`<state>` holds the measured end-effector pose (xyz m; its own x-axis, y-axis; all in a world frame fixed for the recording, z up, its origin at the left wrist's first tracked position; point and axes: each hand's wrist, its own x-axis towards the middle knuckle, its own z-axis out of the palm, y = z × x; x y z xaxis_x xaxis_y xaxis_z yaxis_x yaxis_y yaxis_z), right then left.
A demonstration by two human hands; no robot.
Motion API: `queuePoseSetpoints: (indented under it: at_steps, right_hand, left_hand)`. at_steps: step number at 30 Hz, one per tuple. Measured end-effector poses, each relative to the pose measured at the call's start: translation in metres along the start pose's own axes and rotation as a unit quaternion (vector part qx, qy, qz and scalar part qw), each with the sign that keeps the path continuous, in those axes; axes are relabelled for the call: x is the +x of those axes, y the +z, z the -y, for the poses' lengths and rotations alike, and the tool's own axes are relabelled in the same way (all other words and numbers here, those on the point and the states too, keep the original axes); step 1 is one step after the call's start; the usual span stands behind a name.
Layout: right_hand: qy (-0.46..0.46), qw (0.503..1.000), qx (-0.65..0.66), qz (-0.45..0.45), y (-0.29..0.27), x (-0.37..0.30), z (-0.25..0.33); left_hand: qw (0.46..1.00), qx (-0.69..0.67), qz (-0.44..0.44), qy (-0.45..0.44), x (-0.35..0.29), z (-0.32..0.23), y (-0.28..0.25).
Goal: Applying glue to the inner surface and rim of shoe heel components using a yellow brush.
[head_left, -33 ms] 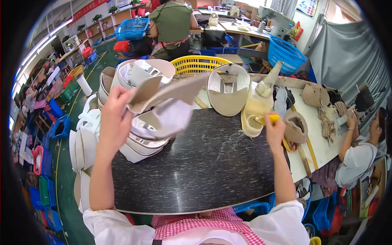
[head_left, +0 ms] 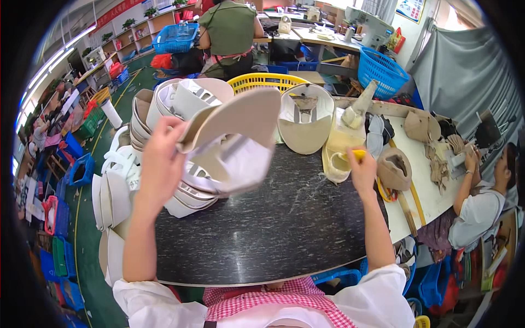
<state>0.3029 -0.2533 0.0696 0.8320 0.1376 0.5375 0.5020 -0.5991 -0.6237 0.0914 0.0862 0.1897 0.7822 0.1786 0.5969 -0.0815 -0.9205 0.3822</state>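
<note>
My left hand [head_left: 164,158] pinches a beige and white shoe upper [head_left: 240,117] by its edge, holding it up at a tilt above the table. Below and behind it are stacked white and beige uppers [head_left: 188,205]. At the right, my right hand [head_left: 362,170] is closed on the yellow handle of a brush [head_left: 357,154]; its working end is hard to make out beside a glue-crusted, yellowish container [head_left: 335,167]. One more upper [head_left: 306,128] lies at the table's far edge, left of that container.
The dark speckled table [head_left: 257,235] spans the front. A yellow basket [head_left: 268,82] stands beyond it. On the white side table [head_left: 407,145] lie a beige upper [head_left: 395,170] and scraps. One co-worker [head_left: 484,191] sits at the right, another [head_left: 228,33] ahead.
The upper in my left hand has turned, showing more of its broad beige face and its opening. My right hand has shifted very slightly left with the brush.
</note>
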Motion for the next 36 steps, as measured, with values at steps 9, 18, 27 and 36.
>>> queuePoseSetpoints:
  at_steps: [9,18,27,36]
  right_hand:
    - [0.178,0.968,0.175,-0.025,-0.03,-0.006,-0.005]
    - [-0.04,0.856,0.354,0.375,0.08,-0.058,0.088]
    - [-0.046,0.851,0.384,0.354,0.112,-0.053,0.076]
    - [0.016,0.825,0.381,0.416,0.113,-0.011,0.074]
  left_hand:
    - [0.843,-0.459,0.105,-0.258,-0.071,0.026,0.103]
    - [0.934,-0.324,0.082,-0.128,-0.059,0.013,0.134]
    - [0.942,-0.296,0.084,-0.133,-0.067,0.018,0.137]
    - [0.952,-0.27,0.091,-0.117,-0.064,0.013,0.141]
